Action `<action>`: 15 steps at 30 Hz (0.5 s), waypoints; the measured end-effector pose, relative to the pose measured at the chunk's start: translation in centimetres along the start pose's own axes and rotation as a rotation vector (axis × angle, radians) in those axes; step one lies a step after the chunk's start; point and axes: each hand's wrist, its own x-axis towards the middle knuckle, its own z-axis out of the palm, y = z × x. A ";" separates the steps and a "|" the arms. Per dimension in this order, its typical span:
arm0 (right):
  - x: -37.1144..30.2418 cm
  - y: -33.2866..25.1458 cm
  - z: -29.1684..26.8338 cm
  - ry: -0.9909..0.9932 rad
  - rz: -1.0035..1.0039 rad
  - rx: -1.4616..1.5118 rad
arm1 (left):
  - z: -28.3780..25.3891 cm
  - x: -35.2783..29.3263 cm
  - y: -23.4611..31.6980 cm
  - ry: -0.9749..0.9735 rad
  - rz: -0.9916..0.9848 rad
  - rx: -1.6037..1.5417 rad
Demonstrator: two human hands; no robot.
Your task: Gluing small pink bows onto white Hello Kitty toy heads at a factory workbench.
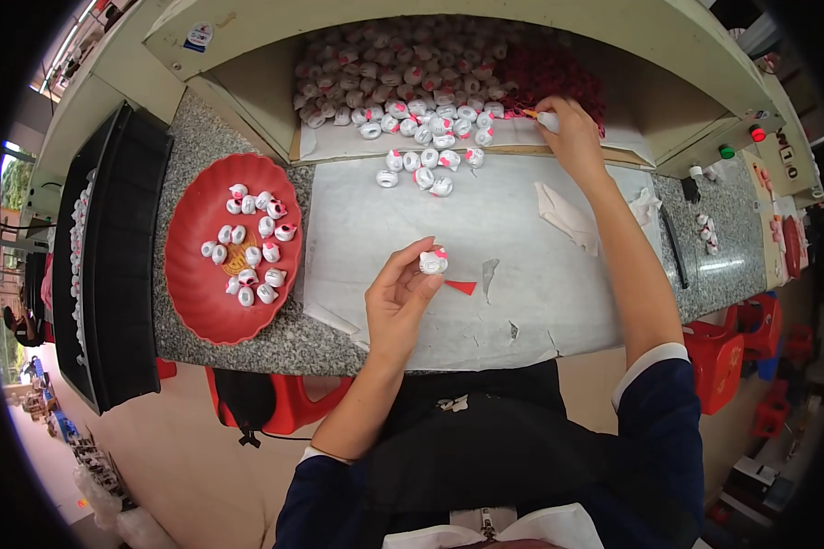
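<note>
Here, with hands well apart, the left hand point(395, 309) pinches a white piece point(433, 262), near and left of the right hand point(577, 137), which grips an orange-tipped white tool point(548, 122), pointing left, by the far red pile point(554, 80).

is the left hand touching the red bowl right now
Apart: the head view shows a strip of white paper between the left hand and the red bowl

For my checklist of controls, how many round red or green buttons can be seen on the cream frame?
2: a green button and, farther right, a red button, both at upper right. Others may be hidden.
</note>
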 end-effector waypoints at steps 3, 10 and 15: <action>0.8 0.1 1.2 -0.032 -0.032 -0.209 | 0.0 -0.1 0.1 0.005 -0.019 -0.007; 0.8 0.0 0.4 -0.073 -0.092 -0.117 | -0.1 0.0 0.2 0.009 0.007 0.007; -2.7 -3.9 -2.7 -0.050 0.083 0.489 | -0.2 0.0 0.2 -0.020 0.013 -0.003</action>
